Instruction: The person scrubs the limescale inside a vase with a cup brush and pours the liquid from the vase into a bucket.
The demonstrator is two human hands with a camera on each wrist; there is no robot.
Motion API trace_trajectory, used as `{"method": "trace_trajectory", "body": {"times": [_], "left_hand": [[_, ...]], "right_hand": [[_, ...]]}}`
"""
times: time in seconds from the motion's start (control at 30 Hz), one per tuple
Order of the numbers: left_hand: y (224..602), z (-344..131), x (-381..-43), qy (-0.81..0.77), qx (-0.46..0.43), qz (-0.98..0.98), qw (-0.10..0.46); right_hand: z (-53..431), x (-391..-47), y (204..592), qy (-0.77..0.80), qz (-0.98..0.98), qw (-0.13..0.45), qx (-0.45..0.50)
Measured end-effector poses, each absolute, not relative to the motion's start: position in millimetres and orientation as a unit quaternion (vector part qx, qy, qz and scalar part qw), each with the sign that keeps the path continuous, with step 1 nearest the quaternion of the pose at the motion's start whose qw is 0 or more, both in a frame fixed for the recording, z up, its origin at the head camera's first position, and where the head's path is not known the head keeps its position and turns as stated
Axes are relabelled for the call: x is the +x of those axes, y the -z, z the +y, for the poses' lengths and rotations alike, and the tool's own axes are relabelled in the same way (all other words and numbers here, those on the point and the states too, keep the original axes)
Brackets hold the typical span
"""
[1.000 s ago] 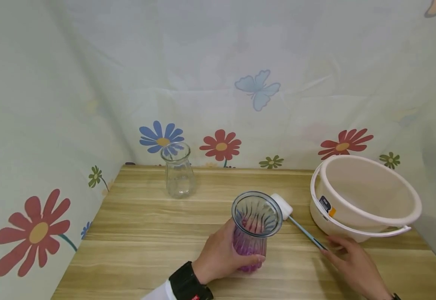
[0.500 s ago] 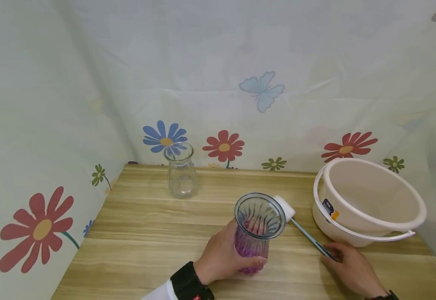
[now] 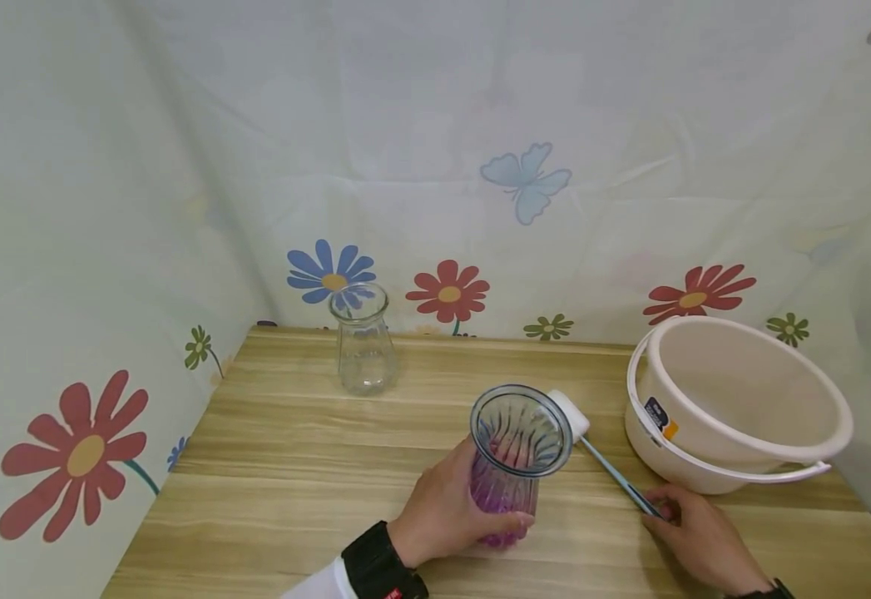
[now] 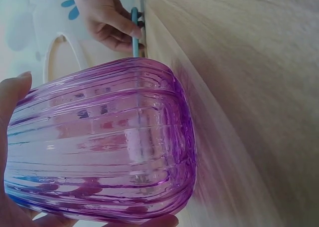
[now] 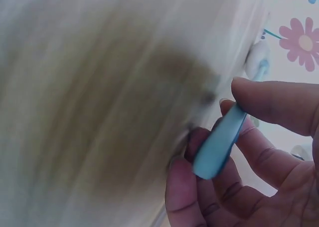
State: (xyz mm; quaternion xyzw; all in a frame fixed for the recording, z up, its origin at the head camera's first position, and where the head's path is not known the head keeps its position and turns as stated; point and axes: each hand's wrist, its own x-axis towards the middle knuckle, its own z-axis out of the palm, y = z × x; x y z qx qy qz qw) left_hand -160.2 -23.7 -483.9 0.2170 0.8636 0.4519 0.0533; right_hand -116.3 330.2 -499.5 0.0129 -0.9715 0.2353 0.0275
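Observation:
My left hand grips a ribbed glass vase, purple at the base and bluish at its wide rim. In the left wrist view the vase fills the foreground, its base close over the wood, with fingers and thumb along its sides. My right hand pinches the end of a light blue handle that belongs to a sponge brush. Its white sponge head lies partly behind the vase rim. The right wrist view has the handle's rounded end between thumb and curled fingers.
A clear glass vase stands toward the back left of the wooden table. At the right is a pale pink bucket, its handle lowered, close to my right hand. A flower-patterned curtain borders the table's back and sides.
My right fingers have drawn in around the end of the brush handle. The left hand keeps its hold on the purple vase; the head view has shifted slightly.

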Motion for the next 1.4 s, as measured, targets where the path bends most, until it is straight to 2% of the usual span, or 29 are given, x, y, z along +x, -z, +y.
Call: {"method": "trace_trajectory", "body": {"times": [0.3,0.8,1.17,1.4], "left_hand": [[485,-23,-161,-0.449,0.216,0.866,0.052],[484,-24,-160,-0.460,0.218,0.859,0.061],[485,-23,-161,-0.464,0.221,0.856,0.064],[486,-24,-161,-0.460,0.229,0.856,0.053]], "right_hand": [[323,-112,492,-0.252,-0.966,0.055,0.016],[311,-109,490,-0.250,-0.957,0.144,0.028],[309,-104,481,-0.250,-0.957,0.148,0.013],[309,-95,460,-0.262,-0.952,0.160,0.009]]}}
